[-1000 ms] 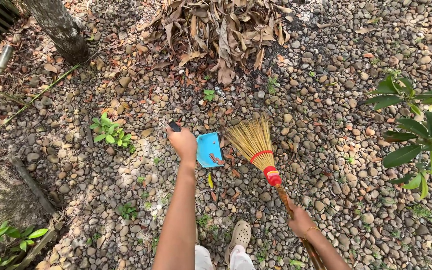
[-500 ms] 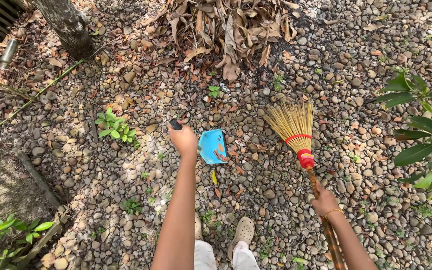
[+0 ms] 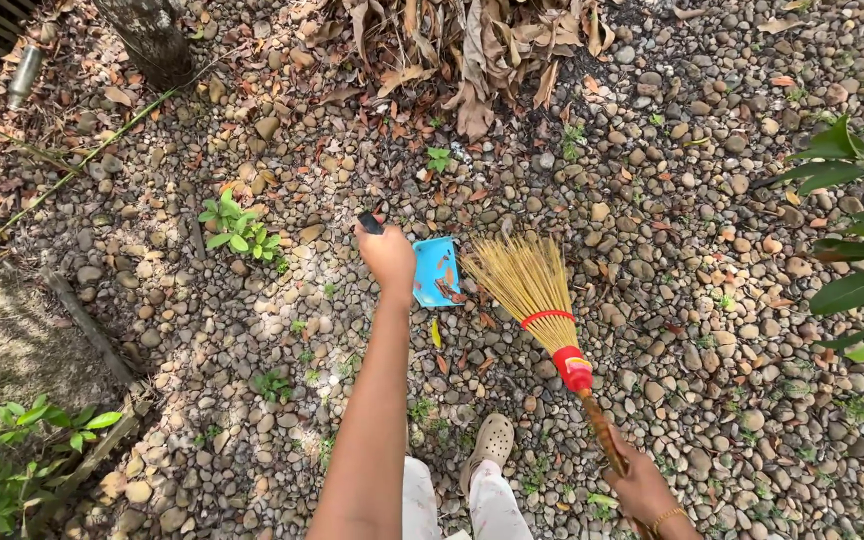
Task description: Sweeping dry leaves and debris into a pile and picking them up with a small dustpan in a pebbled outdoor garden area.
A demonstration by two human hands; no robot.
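Dustpan (image 3: pixel 436 270) beside left hand (image 3: pixel 388 255)

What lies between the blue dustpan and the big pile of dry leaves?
In the head view, pebble ground with scattered brown leaves lies between the blue dustpan and the dry leaf pile.

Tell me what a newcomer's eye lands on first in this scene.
First the bright blue dustpan at the centre, held by the left hand and resting on the grey pebble ground. Right beside it is the straw broom with its red band, its handle gripped by the right hand at the bottom. A heap of dry brown leaves lies at the top.
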